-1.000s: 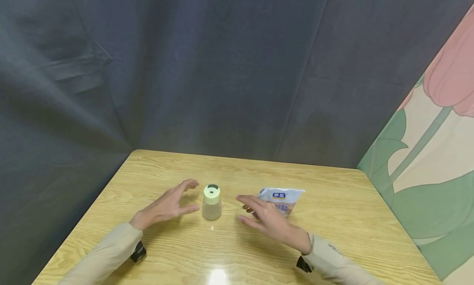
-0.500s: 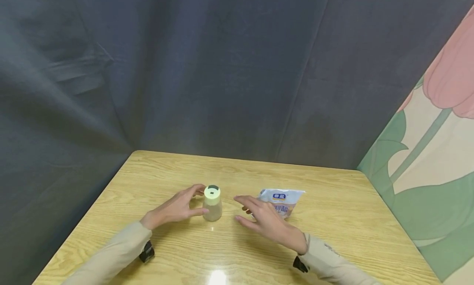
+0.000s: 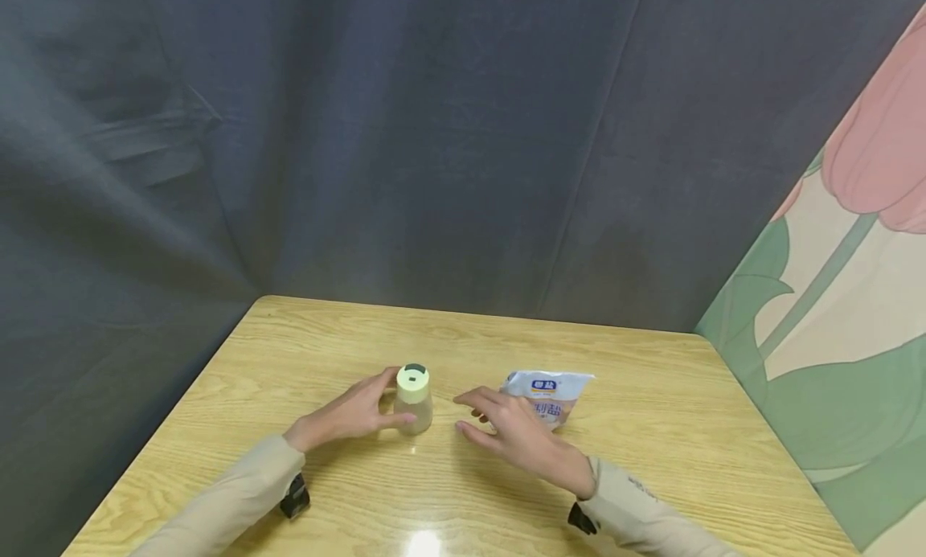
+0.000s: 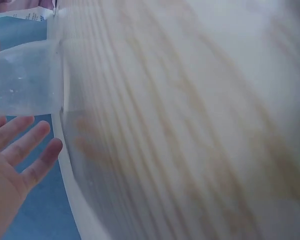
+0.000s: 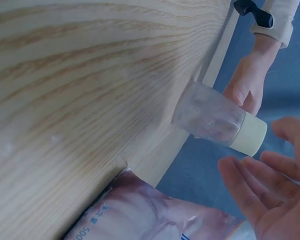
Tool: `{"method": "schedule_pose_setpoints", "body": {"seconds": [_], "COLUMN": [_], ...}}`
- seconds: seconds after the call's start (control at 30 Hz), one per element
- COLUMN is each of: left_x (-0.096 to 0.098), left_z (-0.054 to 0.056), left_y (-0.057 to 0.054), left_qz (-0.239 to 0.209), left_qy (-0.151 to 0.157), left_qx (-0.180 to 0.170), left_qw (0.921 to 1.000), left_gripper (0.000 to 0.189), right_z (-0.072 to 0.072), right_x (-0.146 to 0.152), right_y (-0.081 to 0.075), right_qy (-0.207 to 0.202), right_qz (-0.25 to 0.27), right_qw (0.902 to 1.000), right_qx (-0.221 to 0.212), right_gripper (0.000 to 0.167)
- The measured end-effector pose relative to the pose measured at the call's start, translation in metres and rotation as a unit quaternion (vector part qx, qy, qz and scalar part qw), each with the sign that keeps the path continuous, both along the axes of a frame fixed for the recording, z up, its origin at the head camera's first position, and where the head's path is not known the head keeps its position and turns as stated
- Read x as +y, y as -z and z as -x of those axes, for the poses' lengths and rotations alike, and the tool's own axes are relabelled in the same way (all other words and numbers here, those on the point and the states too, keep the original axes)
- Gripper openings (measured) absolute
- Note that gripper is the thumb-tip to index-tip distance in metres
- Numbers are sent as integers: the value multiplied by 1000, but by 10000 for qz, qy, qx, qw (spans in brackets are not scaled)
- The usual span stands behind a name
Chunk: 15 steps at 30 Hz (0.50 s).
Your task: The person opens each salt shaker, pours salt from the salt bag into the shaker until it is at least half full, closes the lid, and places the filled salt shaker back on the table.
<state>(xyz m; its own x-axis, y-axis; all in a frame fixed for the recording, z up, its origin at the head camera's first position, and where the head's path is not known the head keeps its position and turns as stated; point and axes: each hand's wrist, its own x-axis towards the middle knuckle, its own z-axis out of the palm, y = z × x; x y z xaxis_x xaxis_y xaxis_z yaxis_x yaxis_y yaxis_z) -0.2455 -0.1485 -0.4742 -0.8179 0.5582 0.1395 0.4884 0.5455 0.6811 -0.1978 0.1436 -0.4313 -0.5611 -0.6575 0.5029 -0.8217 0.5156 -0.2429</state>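
Note:
A clear seasoning bottle [image 3: 421, 416] with a pale yellow cap stands upright on the table in the head view. My left hand [image 3: 352, 416] reaches around it from the left, thumb overlapping its front and fingers toward its back. The left wrist view shows relaxed, spread fingers [image 4: 40, 129] right beside the bottle wall [image 4: 25, 80]. To the bottle's right, my right hand [image 3: 515, 435] hovers with loosely bent fingers, holding nothing. Behind that hand a white and pinkish salt bag [image 3: 553, 386] stands propped up, its lower left part hidden. In the right wrist view, spread fingers [image 5: 250, 192] are near the bottle cap [image 5: 250, 134].
The wooden table [image 3: 637, 396] has its far edge against a dark blue curtain [image 3: 448, 155]. A tulip-patterned cloth [image 3: 832, 364] hangs along the right side. Each wrist wears a black strap device, such as the left one [image 3: 295, 497].
My left hand has moved right and slightly down, from beside the bottle to around it. The right hand has shifted slightly left. Bottle and salt bag stay in place.

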Motion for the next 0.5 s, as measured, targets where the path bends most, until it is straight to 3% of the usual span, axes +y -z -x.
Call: {"method": "schedule_pose_setpoints", "body": {"seconds": [0.17,0.5], "left_x": [3,13], "left_z": [-1,-3], "left_y": [-1,-3], "left_qz": [-133,-33], "left_qy": [38,169], "left_qx": [-56,-87], "left_qw": [9999,9998], "left_gripper": [83,78], "right_z": [0,0], "right_x": [-3,-6], "right_y": [1,1], "right_qy": [-80,86], "right_qz": [10,317], "right_qw": [9999,9993], "right_qx": [86,-163], "right_gripper": [18,19]}}
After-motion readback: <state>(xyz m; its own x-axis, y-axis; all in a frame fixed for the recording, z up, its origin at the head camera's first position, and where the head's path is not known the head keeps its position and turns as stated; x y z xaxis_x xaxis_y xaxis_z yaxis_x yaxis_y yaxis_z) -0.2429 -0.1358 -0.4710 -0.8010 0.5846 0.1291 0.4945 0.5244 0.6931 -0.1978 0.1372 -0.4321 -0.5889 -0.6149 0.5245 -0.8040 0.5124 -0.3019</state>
